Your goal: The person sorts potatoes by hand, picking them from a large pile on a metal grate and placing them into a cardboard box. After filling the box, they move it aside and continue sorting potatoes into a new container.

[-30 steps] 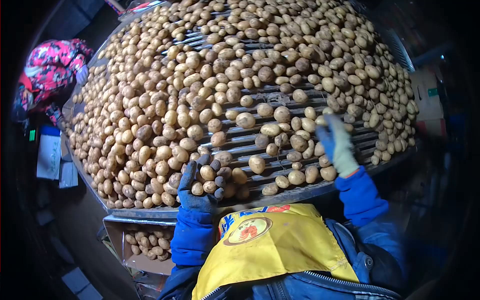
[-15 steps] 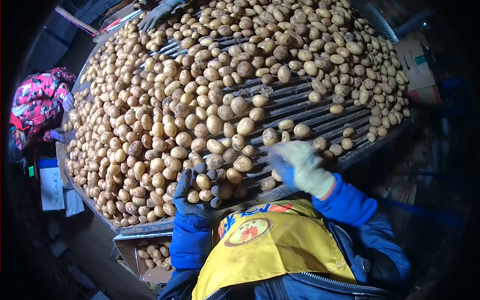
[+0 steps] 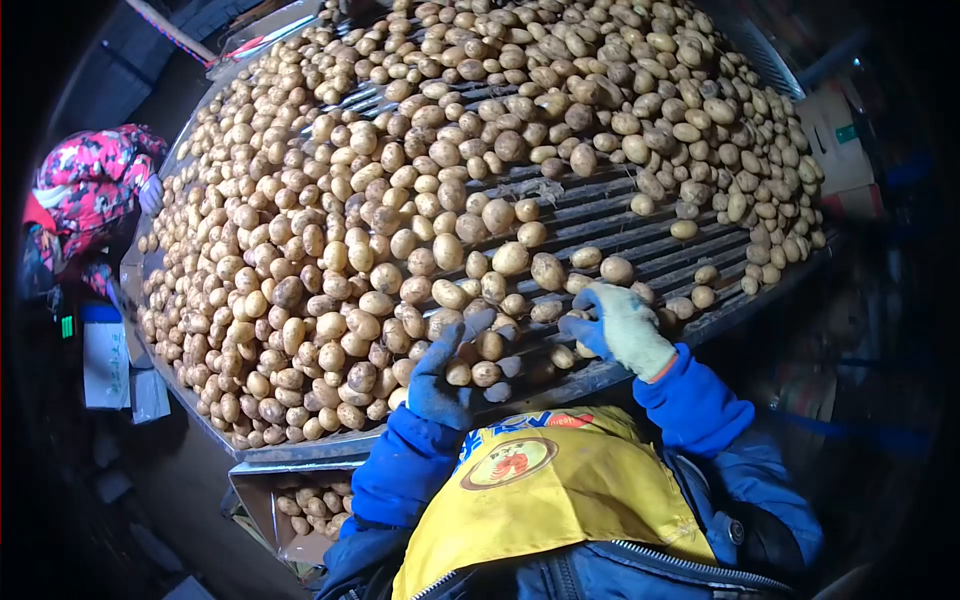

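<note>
Yellow apron [image 3: 560, 500]: a round red-and-orange emblem was printed on it, with a strip of blue lettering along its upper hem, creased and illegible. Cardboard box [image 3: 842, 140]: it bore a small green label, too small to read. Nothing else carried readable text.

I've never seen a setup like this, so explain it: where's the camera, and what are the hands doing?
The camera sits on a person's head, looking down past their yellow apron. Ahead is a slatted metal table heaped with pale brown potatoes. The left hand, in a dark grey glove, cups a few small potatoes. The right hand, in a pale glove with blue palm, rests fingers-down on the slats; whether it grips anything is hidden. A cardboard box below the table holds more potatoes. Another person in a red patterned jacket is at far left.
</note>
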Motion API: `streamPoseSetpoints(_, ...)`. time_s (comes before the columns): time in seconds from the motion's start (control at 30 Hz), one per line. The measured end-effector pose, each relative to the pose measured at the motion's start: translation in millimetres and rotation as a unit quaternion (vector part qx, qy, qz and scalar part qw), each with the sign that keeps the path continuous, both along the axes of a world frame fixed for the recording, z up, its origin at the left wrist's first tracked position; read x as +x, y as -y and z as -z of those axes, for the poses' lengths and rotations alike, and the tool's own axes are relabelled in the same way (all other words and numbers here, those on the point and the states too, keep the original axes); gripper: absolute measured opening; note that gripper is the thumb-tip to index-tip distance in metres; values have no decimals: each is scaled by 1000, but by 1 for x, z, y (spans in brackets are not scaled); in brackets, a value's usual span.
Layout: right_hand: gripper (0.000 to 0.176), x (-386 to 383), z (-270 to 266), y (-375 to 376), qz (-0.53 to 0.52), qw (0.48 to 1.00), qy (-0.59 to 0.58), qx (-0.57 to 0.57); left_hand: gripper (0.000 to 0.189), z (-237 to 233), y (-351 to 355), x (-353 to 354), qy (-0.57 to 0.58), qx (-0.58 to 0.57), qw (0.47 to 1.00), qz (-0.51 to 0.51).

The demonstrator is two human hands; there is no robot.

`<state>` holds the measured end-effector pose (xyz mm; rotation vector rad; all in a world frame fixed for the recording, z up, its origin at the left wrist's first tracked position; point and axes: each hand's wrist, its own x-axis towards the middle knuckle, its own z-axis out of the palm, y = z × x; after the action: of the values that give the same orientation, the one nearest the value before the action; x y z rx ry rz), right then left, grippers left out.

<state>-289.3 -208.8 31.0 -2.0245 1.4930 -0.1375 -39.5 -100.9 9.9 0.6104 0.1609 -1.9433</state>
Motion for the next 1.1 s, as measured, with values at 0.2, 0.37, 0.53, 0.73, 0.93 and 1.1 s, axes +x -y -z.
streamPoseSetpoints(0.2,36,44,-73,-6,-97,968,233,16,55,-2,12,-16,-32,-9,997,73)
streamPoseSetpoints(0.37,28,2,-32,38,78,979,188,-23,38,21,0,-15,140,-65,986,54)
streamPoseSetpoints(0.53,35,-42,-6,101,178,948,256,-61,57,23,11,-3,-151,-60,986,36)
streamPoseSetpoints(0.73,49,14,5,163,-16,966,135,-218,61,23,5,-2,-69,-71,995,15)
streamPoseSetpoints(0.93,61,105,0,219,-146,947,-77,-275,58,1,3,4,-44,-58,996,-40)
streamPoseSetpoints(1.1,79,154,17,273,-185,949,-171,-191,55,3,3,9,-39,-27,996,-76)
